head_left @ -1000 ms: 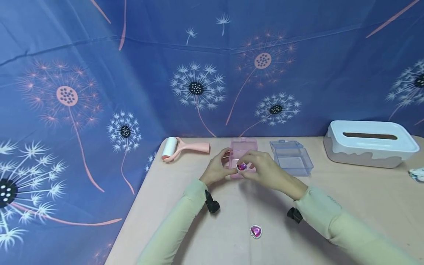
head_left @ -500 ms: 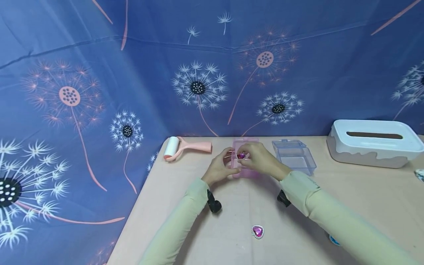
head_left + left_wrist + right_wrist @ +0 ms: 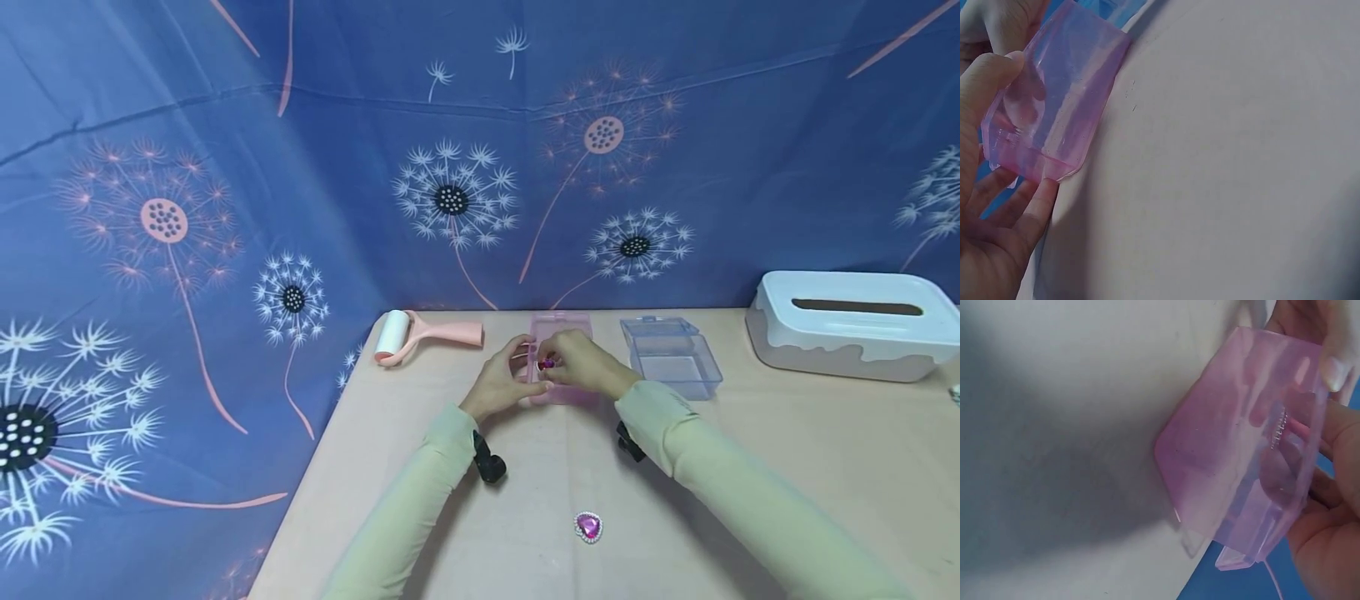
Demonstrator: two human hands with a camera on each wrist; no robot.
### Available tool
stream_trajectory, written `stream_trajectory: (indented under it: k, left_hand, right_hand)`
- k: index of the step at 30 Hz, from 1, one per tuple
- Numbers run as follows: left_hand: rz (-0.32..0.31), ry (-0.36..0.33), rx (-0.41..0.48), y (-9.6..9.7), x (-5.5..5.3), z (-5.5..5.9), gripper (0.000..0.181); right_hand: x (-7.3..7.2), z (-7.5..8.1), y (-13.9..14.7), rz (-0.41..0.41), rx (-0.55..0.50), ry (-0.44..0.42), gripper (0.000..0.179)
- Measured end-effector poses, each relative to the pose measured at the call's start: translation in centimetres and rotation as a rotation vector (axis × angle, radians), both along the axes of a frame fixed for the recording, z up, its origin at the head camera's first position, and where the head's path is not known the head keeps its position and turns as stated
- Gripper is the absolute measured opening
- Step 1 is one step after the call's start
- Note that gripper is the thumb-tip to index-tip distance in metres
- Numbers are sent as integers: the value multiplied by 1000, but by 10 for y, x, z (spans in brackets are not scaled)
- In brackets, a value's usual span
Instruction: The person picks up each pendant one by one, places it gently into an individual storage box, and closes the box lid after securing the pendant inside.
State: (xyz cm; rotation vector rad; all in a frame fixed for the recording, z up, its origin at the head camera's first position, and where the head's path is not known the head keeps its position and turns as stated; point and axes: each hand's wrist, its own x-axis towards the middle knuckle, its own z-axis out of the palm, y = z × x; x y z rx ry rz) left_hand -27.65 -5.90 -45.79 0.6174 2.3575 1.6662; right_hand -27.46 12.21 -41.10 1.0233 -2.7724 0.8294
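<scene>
A pink see-through plastic box [image 3: 558,397] stands on the table with its lid tipped back. My left hand [image 3: 501,383] grips its left end, the thumb at the near rim and the other fingers around the side, as the left wrist view shows. My right hand [image 3: 585,360] reaches down into the box and pinches a magenta heart-shaped gem [image 3: 547,364], mostly hidden by the fingers. Through the pink wall [image 3: 1210,444], the right wrist view shows fingertips and a beaded edge inside. A second heart gem [image 3: 588,527] with a pearly border lies nearer on the table.
To the right of the pink box is a clear bluish box [image 3: 678,385] with its lid raised. A pink-handled lint roller [image 3: 431,332] lies at back left, and a white-lidded tissue box [image 3: 847,346] stands at back right. A patterned blue cloth [image 3: 480,167] hangs behind.
My right hand has carried the heart gem from the pink box's near edge farther back and down into it. The left hand keeps its hold. The head view has shifted slightly.
</scene>
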Motion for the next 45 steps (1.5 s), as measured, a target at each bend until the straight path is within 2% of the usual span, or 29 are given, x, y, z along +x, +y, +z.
stream_trajectory:
  k: [6,9,17,25,27,33,39,45]
  left_hand:
    - [0,9,1,1,1,1,82]
    - [8,14,-8,1,2,1,83]
    - [8,6,10,1,1,-2,84]
    - [24,19,-12,1,1,-1,83]
    - [19,16,-10,1,3,2,83]
    - [-13,0,5,2,17,23,79]
    - [-27,10,6,1,19,28,79]
    - [-31,-8,11,-1,16,27,79]
  right_hand:
    - [-4,-5,-3,16,79,21,8]
    - [-5,-6,-4,5,96,3,10]
    - [-9,-12,-5,-42,102,-39,13]
    - [-10,-8,-9,-103,151,-73,14]
    - [-10,-8,-11,-135,180,-90,14]
    - [-9,-7,-10,-211,232,-148,13]
    - [-8,-3,-5,-142,211,-107,8]
    - [0,9,6,-27,107,-69,12]
